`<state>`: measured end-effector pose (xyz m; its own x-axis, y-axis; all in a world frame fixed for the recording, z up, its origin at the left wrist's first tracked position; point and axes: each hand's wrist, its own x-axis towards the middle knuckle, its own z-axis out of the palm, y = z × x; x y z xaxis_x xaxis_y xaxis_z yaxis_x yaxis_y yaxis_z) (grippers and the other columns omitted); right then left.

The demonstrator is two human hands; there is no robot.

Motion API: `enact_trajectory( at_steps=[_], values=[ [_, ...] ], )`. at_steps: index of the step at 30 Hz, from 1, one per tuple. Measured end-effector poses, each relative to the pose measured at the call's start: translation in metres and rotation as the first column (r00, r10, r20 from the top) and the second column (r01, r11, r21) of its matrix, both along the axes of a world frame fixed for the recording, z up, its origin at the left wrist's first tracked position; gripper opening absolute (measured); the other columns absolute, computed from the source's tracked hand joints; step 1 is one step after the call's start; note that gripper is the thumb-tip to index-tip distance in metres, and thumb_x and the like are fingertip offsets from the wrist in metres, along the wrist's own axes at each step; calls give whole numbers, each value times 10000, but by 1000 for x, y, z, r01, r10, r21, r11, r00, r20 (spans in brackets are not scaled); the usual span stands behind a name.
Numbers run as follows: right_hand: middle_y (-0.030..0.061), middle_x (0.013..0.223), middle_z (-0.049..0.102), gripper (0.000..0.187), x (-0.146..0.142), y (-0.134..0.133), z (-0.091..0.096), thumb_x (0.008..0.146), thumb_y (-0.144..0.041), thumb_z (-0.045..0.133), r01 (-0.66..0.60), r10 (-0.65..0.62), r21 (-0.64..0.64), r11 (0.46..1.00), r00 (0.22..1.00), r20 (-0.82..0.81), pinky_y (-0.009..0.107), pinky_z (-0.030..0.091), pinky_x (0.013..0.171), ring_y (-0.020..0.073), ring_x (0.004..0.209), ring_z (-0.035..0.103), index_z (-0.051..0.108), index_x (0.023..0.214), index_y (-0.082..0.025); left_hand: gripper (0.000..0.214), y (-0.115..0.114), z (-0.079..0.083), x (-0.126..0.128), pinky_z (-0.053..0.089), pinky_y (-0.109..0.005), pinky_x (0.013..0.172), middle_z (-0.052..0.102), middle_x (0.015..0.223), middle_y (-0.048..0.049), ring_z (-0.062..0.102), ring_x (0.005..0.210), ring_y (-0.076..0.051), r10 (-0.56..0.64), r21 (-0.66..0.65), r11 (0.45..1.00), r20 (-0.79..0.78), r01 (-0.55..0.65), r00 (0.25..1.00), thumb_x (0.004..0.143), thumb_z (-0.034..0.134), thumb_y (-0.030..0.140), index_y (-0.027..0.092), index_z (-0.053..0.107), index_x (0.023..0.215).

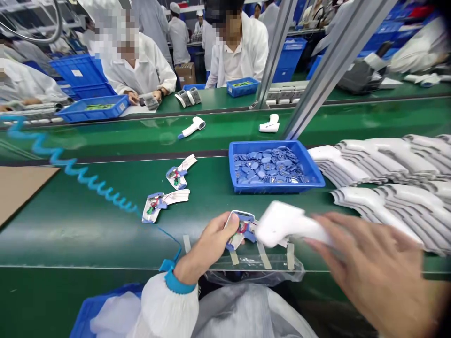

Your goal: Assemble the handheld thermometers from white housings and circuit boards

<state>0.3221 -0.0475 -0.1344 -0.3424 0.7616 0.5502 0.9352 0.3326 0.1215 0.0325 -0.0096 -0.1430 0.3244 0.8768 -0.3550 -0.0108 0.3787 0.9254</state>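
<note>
My left hand (211,237) grips a thermometer half with wiring (243,229), a white and blue shell whose red wires and blue parts show on its open side. From the right, my right hand (369,258) holds a smooth white shell half (282,223) by its handle end, slightly blurred. This shell overlaps part of the wired half in my view, and I cannot tell whether the two touch. Left of my hands, two more wired halves, one nearer (158,205) and one farther (180,172), lie open side up on the green bench.
A blue bin (275,188) of small blue parts stands beyond my hands. Stacked white shells (373,164) fill the right side. Two assembled thermometers lie on the green conveyor (229,129). A coiled blue cord (95,180) runs to my left wrist. Co-workers sit opposite, past metal posts (327,61).
</note>
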Motion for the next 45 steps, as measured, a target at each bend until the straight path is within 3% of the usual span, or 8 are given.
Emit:
enact_trajectory(
  at_steps=[4, 8, 12, 16, 20, 31, 37, 45],
  values=[
    [76, 1085, 750, 234, -72, -2, 6, 990, -278, 600, -150, 148, 47, 988, 988, 46, 472, 397, 884, 252, 916, 676, 639, 1189, -161, 559, 0, -9, -1, 441, -246, 676, 629, 916, -52, 530, 752, -143, -10, 7, 1000, 80, 10, 997, 913, 534, 681, 145, 663, 1008],
    [107, 1144, 733, 307, -84, 5, -5, 1019, -345, 538, -140, 141, -59, 988, 990, 9, 499, 396, 928, 280, 987, 669, 596, 1246, -146, 511, -2, -19, -3, 423, -229, 562, 639, 820, -44, 566, 669, -141, -59, 51, 997, 17, 58, 998, 880, 649, 596, 126, 641, 1081],
    [101, 1127, 718, 440, -86, 14, -12, 1036, -483, 434, -333, 189, -323, 886, 895, -404, 370, 508, 823, 217, 958, 681, 525, 1314, -154, 375, -6, -11, 0, 429, -232, 585, 658, 849, -28, 585, 702, -143, -64, 183, 978, -190, 99, 980, 914, 628, 509, 154, 655, 1028],
    [19, 928, 674, 284, -114, 30, -4, 1008, -459, 496, -373, -46, -424, 825, 704, -709, 255, 485, 695, 132, 796, 638, 634, 1019, -211, 354, -7, 0, 6, 451, -233, 641, 698, 953, -9, 610, 793, -158, -45, 290, 945, -331, 147, 943, 804, 746, 364, 186, 644, 1093],
    [-37, 608, 480, 467, -144, 44, -4, 995, -464, 513, -180, -76, -349, 920, 791, -608, 283, 313, 559, 100, 547, 432, 453, 613, -202, 151, -7, -1, 11, 392, -256, 551, 688, 782, -19, 594, 646, -162, -127, 331, 890, -477, 312, 869, 828, 622, 278, 167, 647, 929],
    [-52, 540, 334, 482, -136, 42, -8, 971, -217, 547, -51, 85, 73, 996, 789, -608, 275, 245, 522, 71, 496, 313, 323, 544, -191, 357, 1, 7, 29, 468, -380, 612, 741, 845, -171, 704, 703, -340, 9, 388, 638, -868, 665, 497, 803, 560, 292, 87, 624, 1088],
    [-52, 540, 350, 455, -121, 30, -3, 974, -236, 556, 9, 31, 57, 998, 750, -661, 271, 259, 521, 71, 497, 324, 390, 553, -188, 277, -6, -6, 26, 434, -281, 584, 735, 879, -55, 687, 719, -216, -161, 438, 757, -595, 486, 787, 875, 632, 413, 176, 614, 1019],
    [-23, 532, 368, 489, -131, 31, -10, 1013, -256, 454, -84, 31, -52, 995, 768, -640, 318, 254, 542, 99, 514, 341, 344, 539, -208, 264, -14, -5, 32, 449, -332, 589, 723, 830, -99, 675, 666, -260, -101, 416, 763, -680, 495, 726, 804, 595, 222, 139, 600, 1055]
  ],
)
